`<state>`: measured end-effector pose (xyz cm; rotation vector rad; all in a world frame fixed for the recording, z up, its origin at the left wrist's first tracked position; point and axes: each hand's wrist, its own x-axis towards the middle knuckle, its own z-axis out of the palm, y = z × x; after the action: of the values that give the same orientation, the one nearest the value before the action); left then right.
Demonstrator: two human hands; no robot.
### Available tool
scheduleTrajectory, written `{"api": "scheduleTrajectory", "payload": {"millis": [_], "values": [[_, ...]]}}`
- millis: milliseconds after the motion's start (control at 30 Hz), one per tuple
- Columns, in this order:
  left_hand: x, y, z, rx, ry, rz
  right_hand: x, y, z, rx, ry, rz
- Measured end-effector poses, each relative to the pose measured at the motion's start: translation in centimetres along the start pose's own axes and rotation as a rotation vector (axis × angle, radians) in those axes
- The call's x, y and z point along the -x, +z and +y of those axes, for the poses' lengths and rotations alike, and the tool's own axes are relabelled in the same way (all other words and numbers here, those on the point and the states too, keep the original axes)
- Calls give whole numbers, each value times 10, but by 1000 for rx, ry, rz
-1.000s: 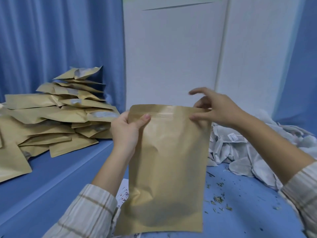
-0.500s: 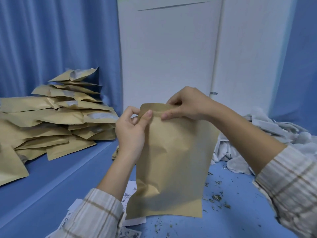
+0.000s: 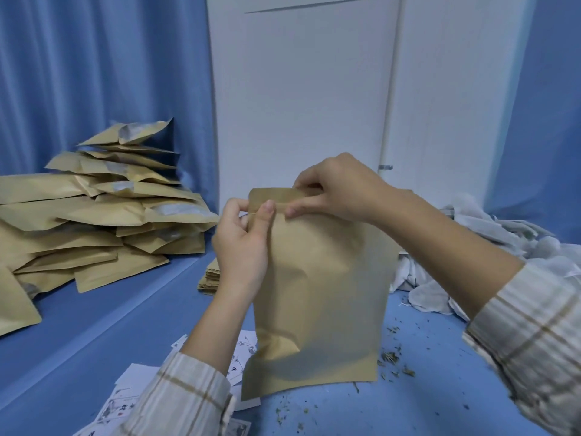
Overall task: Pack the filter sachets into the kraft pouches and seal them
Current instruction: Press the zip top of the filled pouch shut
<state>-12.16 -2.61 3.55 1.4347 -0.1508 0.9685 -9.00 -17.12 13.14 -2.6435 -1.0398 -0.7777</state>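
Here, fingers (image 3: 267,212) (both hands) on pouch (image 3: 317,294)

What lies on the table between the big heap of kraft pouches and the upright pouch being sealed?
In the head view, a small flat stack of pouches, partly hidden by the left hand, and bare blue table.

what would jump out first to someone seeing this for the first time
An upright kraft pouch stands dead centre on the blue table, with the left hand and right hand both pinching its top strip. A heap of kraft pouches rises at the left, and white filter sachets at the right.
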Motion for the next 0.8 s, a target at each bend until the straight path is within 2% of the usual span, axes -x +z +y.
{"api": "scheduleTrajectory", "payload": {"millis": [67, 267, 400, 500, 600, 800], "values": [[-2, -2, 1, 28, 18, 10, 7, 5, 4, 102, -9, 81], [3, -1, 4, 50, 27, 6, 14, 14, 13, 131, -94, 262], [2, -4, 4, 86, 44, 15, 16, 19, 22, 242, 113, 307], [0, -8, 2, 121, 19, 45, 17, 21, 30, 166, 138, 250], [-2, -15, -2, 155, -4, 69, 24, 18, 47, 123, 228, 328], [-1, -12, -8, 163, -43, 36, 31, 21, 67, 29, 332, 337]]}}
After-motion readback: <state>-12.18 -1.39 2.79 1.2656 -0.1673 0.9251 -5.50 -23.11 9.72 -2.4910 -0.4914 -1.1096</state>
